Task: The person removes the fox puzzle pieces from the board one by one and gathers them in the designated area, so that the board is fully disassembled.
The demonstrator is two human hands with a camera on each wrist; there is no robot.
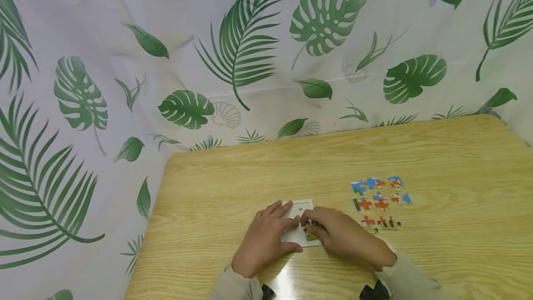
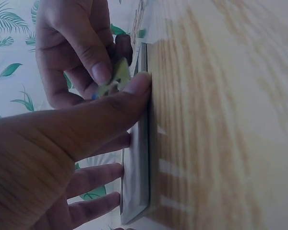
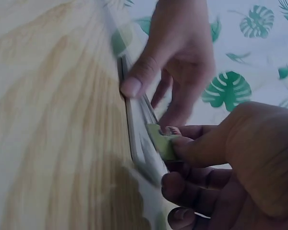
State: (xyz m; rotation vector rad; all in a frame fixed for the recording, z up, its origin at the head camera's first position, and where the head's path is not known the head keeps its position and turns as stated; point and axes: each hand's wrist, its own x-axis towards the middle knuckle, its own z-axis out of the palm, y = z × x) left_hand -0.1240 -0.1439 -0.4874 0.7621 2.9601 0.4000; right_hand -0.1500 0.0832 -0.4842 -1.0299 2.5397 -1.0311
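Note:
A white, flat puzzle tray (image 1: pixel 307 203) with a raised rim lies on the table between the hands. My left hand (image 1: pixel 266 231) rests across its left part, fingers spread, with the thumb along the near edge. In the left wrist view the thumb (image 2: pixel 110 105) reaches past the tray's side (image 2: pixel 141 177). My right hand (image 1: pixel 339 233) pinches a jigsaw piece (image 1: pixel 311 236), greenish with some picture print, over the tray's lower right corner. The right wrist view has this piece (image 3: pixel 159 141) tilted between thumb and fingers, close to the rim. Fingers hide part of the tray's inside.
Right of the tray, several loose jigsaw pieces (image 1: pixel 381 203) lie in rough rows, printed in blue, orange and green. The wooden table (image 1: pixel 216 184) meets a white cloth (image 1: pixel 266 50) with green leaf prints along its back and left sides.

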